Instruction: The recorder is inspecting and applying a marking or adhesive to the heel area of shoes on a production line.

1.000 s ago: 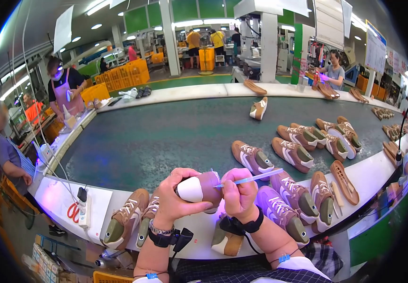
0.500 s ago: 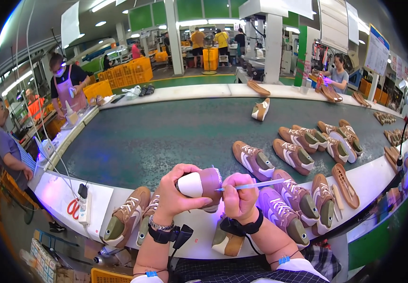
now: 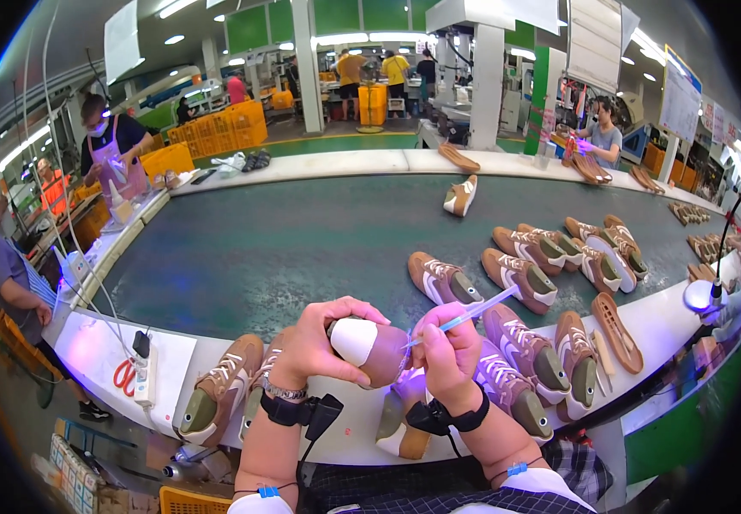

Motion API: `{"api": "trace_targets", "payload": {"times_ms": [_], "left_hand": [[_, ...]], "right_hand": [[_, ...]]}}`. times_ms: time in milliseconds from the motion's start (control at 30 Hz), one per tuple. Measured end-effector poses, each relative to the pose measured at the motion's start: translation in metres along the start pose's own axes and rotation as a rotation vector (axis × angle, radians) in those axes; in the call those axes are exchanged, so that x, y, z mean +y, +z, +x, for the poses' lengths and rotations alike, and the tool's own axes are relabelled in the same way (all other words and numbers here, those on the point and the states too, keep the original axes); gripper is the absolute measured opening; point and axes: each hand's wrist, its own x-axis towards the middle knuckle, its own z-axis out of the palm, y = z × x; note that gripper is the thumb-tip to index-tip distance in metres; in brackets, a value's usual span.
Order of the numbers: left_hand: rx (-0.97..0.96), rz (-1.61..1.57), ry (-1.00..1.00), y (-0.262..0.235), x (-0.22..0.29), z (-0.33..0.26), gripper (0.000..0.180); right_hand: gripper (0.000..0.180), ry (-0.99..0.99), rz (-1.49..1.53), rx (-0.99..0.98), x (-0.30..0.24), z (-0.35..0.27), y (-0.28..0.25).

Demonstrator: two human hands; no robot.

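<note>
My left hand (image 3: 312, 343) is wrapped round a shoe upper (image 3: 385, 358) in mauve-brown with a white heel patch. Between the fingertips of my right hand (image 3: 449, 358) is a thin, pale-blue translucent stick (image 3: 483, 310), perhaps a brush or pen. Its tip meets the edge of the upper, or comes very near it. Below my hands another shoe (image 3: 400, 433) in olive and white is partly covered by my wrist. Lilac-tinted laced shoes (image 3: 520, 390) stand just right of my right hand. To the left of my left forearm is a brown shoe (image 3: 226, 390).
A dark green conveyor belt (image 3: 259, 231) runs beyond the white ledge, carrying several shoes (image 3: 520, 278). At right lie a brown sole (image 3: 617, 334) and slim tools (image 3: 602, 355). A power strip (image 3: 146, 377) and red scissors (image 3: 124, 377) lie left. Co-workers stand across the belt.
The upper in my left hand has tilted, its right edge dropping lower. My right hand has moved slightly right and the stick now slants more steeply. The whole view has shifted a little.
</note>
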Motion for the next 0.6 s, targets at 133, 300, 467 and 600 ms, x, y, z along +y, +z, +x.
{"api": "trace_targets", "payload": {"times_ms": [133,300,467,600], "left_hand": [[0.0,0.009,-0.013,0.0036,-0.0008,0.0046,0.065],[0.006,0.006,-0.013,0.006,0.0018,0.0075,0.065],[0.01,0.001,-0.029,0.0056,0.0019,0.0082,0.065],[-0.009,-0.004,-0.005,0.0052,-0.0002,0.0073,0.066]], "right_hand": [[0.007,-0.023,-0.063,0.037,-0.0029,-0.003,-0.0017],[0.006,-0.048,-0.142,0.065,-0.0039,-0.0035,-0.0025],[0.004,-0.07,-0.224,0.065,-0.0028,-0.0021,-0.0026],[0.007,0.032,-0.087,0.056,-0.0073,-0.0039,-0.0055]]}}
